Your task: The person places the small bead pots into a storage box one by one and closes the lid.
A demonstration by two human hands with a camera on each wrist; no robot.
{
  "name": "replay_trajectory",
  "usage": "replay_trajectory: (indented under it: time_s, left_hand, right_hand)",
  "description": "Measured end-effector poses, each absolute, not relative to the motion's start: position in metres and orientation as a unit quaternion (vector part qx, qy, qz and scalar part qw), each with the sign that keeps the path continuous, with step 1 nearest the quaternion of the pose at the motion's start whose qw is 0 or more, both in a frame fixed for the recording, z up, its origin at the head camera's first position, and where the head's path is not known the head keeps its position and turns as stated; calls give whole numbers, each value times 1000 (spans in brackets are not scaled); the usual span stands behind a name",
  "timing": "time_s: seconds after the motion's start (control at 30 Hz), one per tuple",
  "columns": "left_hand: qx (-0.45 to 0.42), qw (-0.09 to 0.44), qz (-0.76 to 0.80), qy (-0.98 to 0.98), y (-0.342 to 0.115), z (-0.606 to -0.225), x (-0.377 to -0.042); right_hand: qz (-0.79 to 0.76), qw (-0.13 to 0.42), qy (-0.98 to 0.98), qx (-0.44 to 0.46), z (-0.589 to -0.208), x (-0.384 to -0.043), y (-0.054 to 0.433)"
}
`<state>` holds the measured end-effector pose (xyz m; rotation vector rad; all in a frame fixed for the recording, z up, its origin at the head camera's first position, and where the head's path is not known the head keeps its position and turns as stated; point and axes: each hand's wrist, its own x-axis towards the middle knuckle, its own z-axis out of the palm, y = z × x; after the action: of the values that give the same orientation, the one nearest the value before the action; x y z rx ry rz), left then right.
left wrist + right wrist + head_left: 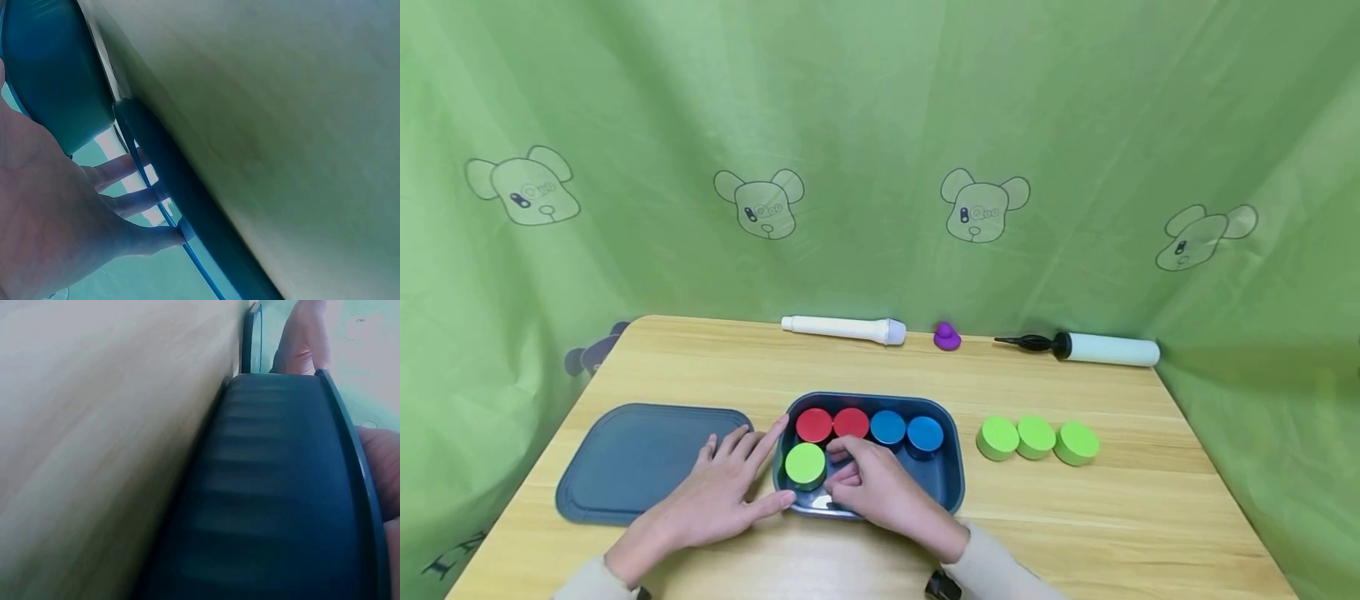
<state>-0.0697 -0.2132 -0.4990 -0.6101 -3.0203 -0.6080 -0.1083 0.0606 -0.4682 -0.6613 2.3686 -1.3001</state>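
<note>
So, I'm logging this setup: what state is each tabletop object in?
Dark blue box: open, partly filled
Dark blue lid: off, lying flat
Two red cylinders: upright, inside box
Two blue cylinders: upright, inside box
Single green cylinder: upright, inside box
Three green cylinders: upright, outside box
Hand pump: lying down
White tube: lying down
Purple knob: standing, narrow end up

Smooth plastic box (938,477), wood-grain tabletop (1075,525), cloth backdrop (880,100)

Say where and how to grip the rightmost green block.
Probably by its round side wall, pinched front to back from above: the rightmost green block sits flat face up, and the next green block is close on its left, leaving front and back free.
</note>
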Motion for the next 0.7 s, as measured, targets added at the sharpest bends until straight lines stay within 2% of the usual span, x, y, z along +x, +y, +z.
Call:
replay_trajectory:
  time_s: [0.23, 0.53, 0.7]
  left_hand:
    - [-191, -7, -196, -962, -216, -495, -68]
    - [-198, -1, -194, -961, -217, -495, -70]
    - [-199, -5, -194, -961, -215, -497, -70]
  right_hand:
    - [-475, 111, 841, -232, -463, -105, 78]
    - [-538, -33, 808, -238, -463, -100, 123]
    - [-570, -71, 789, -217, -458, -100, 158]
